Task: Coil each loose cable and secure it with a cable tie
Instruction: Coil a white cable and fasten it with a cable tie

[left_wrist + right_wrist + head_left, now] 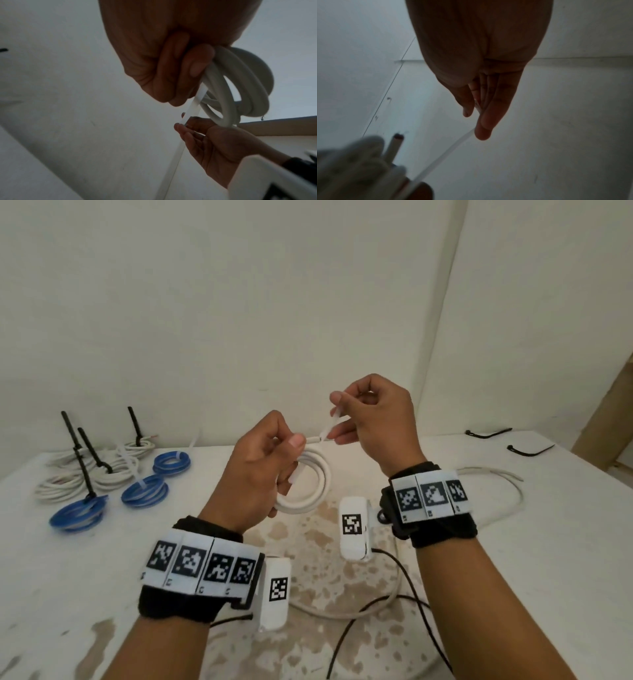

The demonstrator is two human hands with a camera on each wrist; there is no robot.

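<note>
Head view: my left hand [255, 474] clamps the coil [308, 484], right hand [371, 419] pinches the tie [334, 422] tail. Coil could spring open if the left grip slackens before the tie locks.

White table [513, 594], top worn, brown patches of bare surface near front centre. Plain off-white wall [239, 302] behind, corner seam at right. Wooden frame [613, 419] at far right edge. Black wire [404, 607] runs across table front from the wrist cameras. Black wristbands carry square printed markers [202, 568].
</note>
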